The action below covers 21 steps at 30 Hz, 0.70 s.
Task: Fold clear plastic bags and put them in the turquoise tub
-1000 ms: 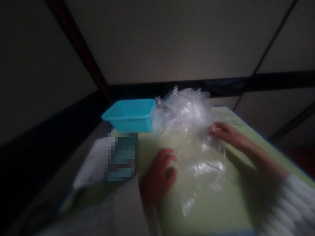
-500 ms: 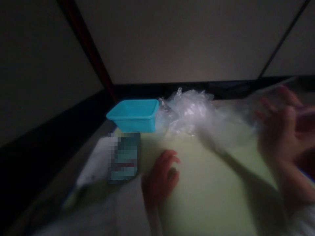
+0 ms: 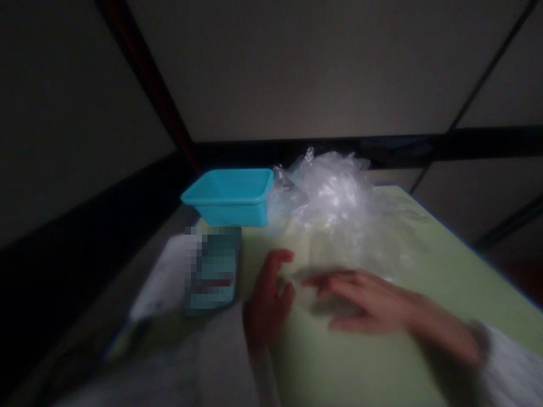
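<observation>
My left hand (image 3: 271,299) rests over the pale green table (image 3: 352,362), its thumb and fingers curved apart with nothing visible between them. Just to its right, my right hand (image 3: 365,297) reaches in with fingers stretched toward the left hand; it is somewhat blurred and I see nothing in it. Beyond both hands lies a heap of clear plastic bags (image 3: 335,192), crumpled and shiny, spreading across the table to the right.
A turquoise plastic basin (image 3: 229,198) stands at the back left, beside the bags. Nearer, left of my left hand, lies a pixelated teal flat object (image 3: 214,271) next to a white sheet-like item (image 3: 165,277). A wall (image 3: 318,73) rises behind the table.
My right hand has come from the far right, where it was raised at a clear plastic bag, down to beside my left hand. The left hand has shifted slightly left, its fingers wider apart.
</observation>
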{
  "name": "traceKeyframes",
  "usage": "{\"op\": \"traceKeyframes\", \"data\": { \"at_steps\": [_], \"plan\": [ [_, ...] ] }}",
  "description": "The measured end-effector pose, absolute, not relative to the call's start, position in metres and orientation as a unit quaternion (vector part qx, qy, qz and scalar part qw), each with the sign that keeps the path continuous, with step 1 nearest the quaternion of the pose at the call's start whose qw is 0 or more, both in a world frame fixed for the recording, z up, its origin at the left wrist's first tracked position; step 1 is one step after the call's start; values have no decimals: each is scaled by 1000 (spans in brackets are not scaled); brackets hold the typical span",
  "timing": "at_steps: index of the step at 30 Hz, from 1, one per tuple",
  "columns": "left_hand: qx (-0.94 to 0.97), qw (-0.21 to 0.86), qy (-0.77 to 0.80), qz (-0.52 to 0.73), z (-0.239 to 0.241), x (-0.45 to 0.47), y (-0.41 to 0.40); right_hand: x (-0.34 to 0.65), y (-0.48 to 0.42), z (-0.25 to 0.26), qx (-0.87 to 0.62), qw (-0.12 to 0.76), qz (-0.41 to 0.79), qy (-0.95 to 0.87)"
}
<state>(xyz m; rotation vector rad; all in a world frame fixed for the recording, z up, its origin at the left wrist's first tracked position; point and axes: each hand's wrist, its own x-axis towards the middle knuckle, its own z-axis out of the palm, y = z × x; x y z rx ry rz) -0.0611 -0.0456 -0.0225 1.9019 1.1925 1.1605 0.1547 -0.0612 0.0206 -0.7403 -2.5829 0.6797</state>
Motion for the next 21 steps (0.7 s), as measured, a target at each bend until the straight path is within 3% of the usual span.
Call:
{"op": "traceKeyframes", "data": {
  "at_steps": [6, 15, 21],
  "plan": [
    [759, 279, 389, 441, -11, -61, -52, 158, -62, 32, -266, 193, 281, -902],
    [909, 292, 211, 209, -5, -58, -59, 186, -46, 44, -384, 151, 310, -856],
    [931, 247, 209, 171, -1, -58, -59, 199, -44, 44, -432, 111, 342, -827]
  ]
}}
